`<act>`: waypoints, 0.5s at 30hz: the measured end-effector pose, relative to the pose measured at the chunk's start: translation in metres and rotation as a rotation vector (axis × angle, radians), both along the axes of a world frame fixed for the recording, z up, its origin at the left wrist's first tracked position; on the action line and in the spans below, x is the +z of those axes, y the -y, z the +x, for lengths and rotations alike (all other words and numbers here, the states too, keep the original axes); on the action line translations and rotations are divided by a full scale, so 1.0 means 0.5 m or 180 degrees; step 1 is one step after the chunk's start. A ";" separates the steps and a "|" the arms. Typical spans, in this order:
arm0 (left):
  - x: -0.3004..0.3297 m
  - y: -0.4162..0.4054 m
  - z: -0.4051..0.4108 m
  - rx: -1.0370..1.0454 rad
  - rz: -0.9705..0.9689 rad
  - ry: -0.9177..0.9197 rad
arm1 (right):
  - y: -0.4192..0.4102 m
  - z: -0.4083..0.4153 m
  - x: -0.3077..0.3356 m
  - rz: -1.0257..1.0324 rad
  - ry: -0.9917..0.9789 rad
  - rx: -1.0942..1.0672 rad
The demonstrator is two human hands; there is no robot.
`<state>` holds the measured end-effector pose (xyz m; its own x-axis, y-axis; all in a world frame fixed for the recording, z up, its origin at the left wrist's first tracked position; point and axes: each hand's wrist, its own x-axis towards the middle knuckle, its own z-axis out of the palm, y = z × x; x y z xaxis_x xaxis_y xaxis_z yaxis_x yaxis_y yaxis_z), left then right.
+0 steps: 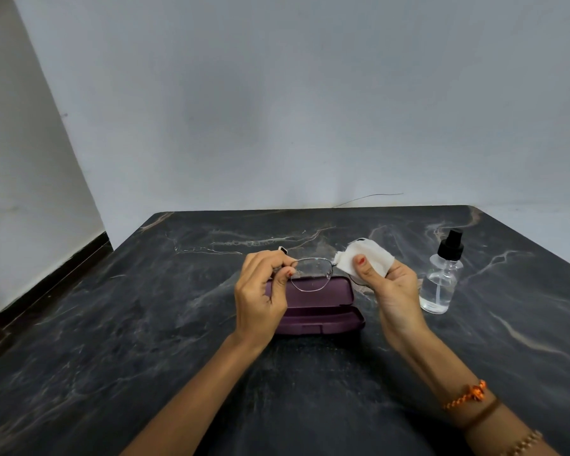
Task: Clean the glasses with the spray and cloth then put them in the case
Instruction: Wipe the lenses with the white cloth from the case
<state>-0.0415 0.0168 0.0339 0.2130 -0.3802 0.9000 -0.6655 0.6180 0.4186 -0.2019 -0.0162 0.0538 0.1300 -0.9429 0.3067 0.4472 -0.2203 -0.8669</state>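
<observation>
One dark marble-patterned tabletop (145,324) carries the lot. On it: one open plum-coloured hard glasses case (323,307) and one clear glass spray bottle with a black pump top (441,278). Held above it: one pair of thin metal-rimmed glasses (311,274) and one white folded cloth (366,256). Two bare hands show, the left hand (260,297) and the right hand (395,291). The right wrist bears three bands: one orange thread (468,394), one brown band (484,413), one beaded bracelet (524,444).
</observation>
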 end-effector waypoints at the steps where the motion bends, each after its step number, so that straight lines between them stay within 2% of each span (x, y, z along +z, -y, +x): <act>1: 0.001 -0.001 -0.001 -0.0004 0.0000 0.0016 | 0.000 0.000 0.000 0.0004 0.0002 -0.0016; 9: 0.005 -0.001 0.000 0.0050 -0.0040 0.0127 | 0.002 -0.005 -0.001 0.0328 -0.0197 0.0032; 15: 0.007 0.004 0.009 0.0082 -0.0007 0.0016 | 0.008 -0.014 0.003 0.0469 -0.0243 0.0344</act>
